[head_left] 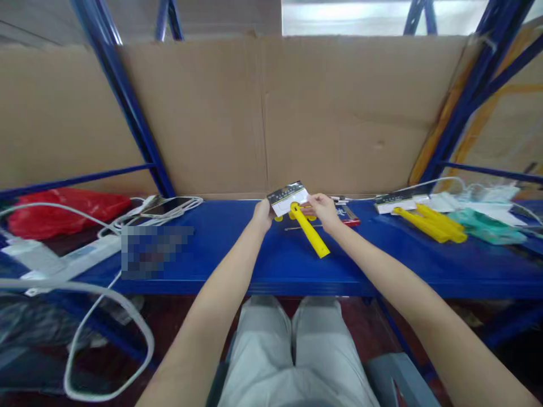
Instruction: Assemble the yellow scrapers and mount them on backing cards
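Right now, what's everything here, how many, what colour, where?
Flat printed card: one, black and white, centre, held.
Long flat strip: one, yellow, slanting below it.
Flat packet: one, red and dark, right of centre.
Metal tabletop: one, blue, middle.
Long slim pieces: at least two, yellow, right.
Similar printed card: at least one, black and white, behind them.
Crinkled plastic: one heap, green, right.
Crumpled plastic bag: one, red, left.
Power strip: one, white, left.
Looping cables: several, white, both sides.
Pixelated thing: one, dark, left.
Cardboard sheets: several, brown, back.
Metal posts: several, blue, back.
Trousers: one pair, grey, bottom.
Left hand: one, bare, held card's left edge.
Right hand: one, bare, held card's right edge.
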The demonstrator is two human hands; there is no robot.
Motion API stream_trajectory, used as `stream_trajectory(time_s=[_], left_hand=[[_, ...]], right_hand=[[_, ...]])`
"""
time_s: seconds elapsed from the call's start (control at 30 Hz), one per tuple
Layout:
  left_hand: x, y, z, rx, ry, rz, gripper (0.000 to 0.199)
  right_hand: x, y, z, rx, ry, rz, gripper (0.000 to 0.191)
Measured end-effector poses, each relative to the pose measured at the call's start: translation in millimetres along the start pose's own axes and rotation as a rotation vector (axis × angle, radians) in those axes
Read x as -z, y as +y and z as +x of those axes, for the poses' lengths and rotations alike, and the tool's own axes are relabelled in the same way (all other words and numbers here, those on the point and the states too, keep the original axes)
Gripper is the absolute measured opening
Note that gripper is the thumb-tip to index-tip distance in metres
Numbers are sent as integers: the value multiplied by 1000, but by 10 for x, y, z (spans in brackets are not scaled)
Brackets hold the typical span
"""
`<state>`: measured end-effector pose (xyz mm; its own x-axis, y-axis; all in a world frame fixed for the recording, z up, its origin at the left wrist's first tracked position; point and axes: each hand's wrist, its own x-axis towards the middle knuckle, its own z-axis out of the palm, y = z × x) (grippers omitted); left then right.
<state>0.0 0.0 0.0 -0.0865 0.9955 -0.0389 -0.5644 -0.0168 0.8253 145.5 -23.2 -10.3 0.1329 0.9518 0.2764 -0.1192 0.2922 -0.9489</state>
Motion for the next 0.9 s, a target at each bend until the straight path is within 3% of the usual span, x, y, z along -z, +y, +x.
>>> stream_trajectory(time_s=[0.2,0.27,0.4,0.57,0.77,0.9], left_hand=[[15,52,12,6,50,-80,25],[12,53,7,2,23,-58,25],[-1,14,-13,-11,-64,31,4],[16,-34,-7,4,-105,144,7],[40,-40,9,-17,-63,163,10],[38,-48,-9,-30,-54,145,8]], right_hand=[[26,31,16,16,23,-5,14],[27,39,28,15,45,-12,14],[31,39,51,8,99,-12,14],[48,22,62,-24,122,-32,13],[40,42,51,-77,74,-96,8],[6,84,27,-79,-37,-55,23]])
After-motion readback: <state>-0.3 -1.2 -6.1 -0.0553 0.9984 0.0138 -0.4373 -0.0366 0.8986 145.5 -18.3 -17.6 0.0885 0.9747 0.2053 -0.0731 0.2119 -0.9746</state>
